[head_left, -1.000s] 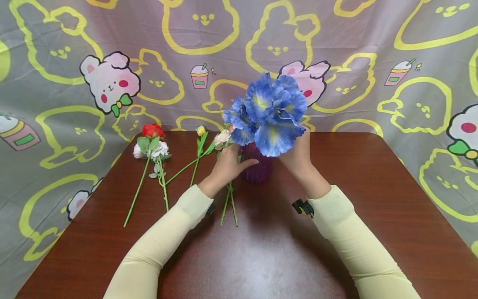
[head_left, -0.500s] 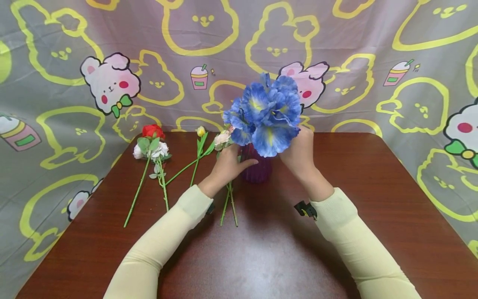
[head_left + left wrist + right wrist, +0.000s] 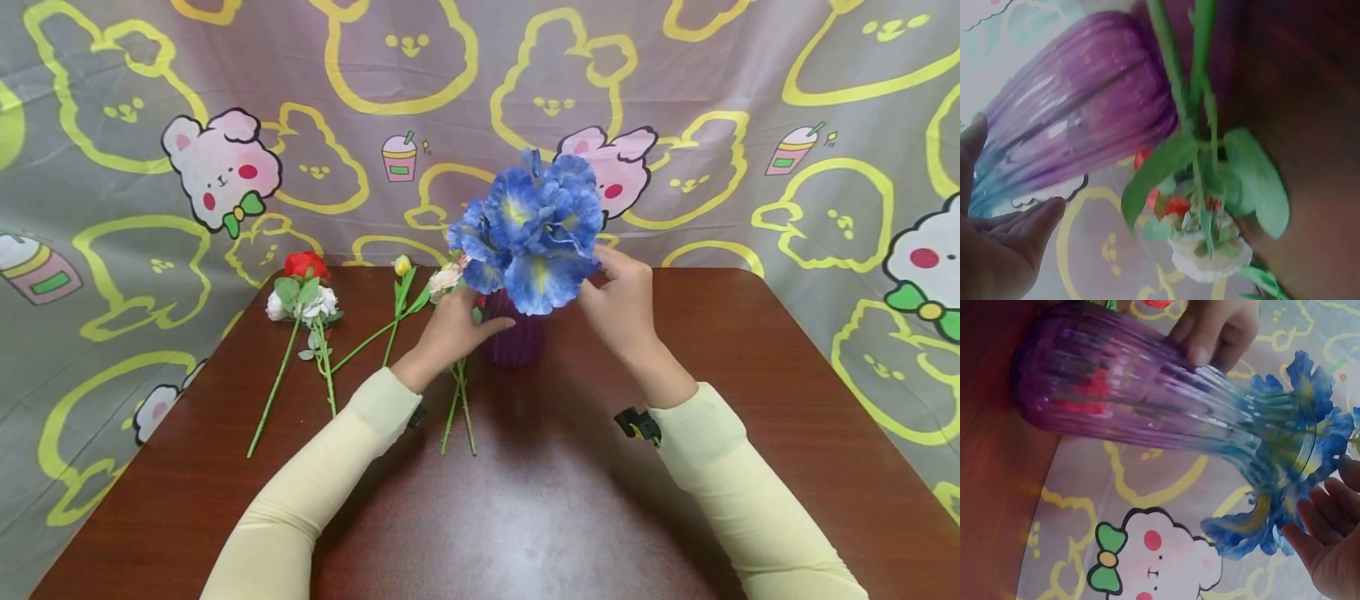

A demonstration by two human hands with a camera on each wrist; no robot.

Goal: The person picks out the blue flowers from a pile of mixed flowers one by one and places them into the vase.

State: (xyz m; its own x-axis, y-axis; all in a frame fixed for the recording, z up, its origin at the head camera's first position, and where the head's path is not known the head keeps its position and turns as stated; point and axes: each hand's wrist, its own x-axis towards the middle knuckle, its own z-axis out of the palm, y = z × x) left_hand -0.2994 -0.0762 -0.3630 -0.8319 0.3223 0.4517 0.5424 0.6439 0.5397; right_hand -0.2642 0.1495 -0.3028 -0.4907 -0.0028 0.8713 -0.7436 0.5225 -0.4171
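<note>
A ribbed purple glass vase [image 3: 517, 333], blue toward its mouth, stands upright near the table's back. Blue irises [image 3: 528, 225] fill its top, their petals spreading over the mouth. My left hand [image 3: 450, 329] holds the vase from the left; in the left wrist view, thumb and fingers lie on either side of the glass. Beside the irises on the right is my right hand [image 3: 622, 300], its fingers loosely bent at the petal edges. The right wrist view shows those fingers [image 3: 1329, 519] close by the blue petals; whether they touch cannot be told.
Left of the vase lie a red rose [image 3: 306, 266], white roses [image 3: 321, 302] and a yellow tulip [image 3: 402, 266]. Pale pink roses [image 3: 446, 280] lie partly behind my left hand, stems pointing forward. A patterned curtain [image 3: 420, 67] hangs behind the brown table [image 3: 750, 400].
My right hand has drawn away to the right from behind the irises, and its fingers show more. The irises shifted slightly left. My left hand has stayed at the vase.
</note>
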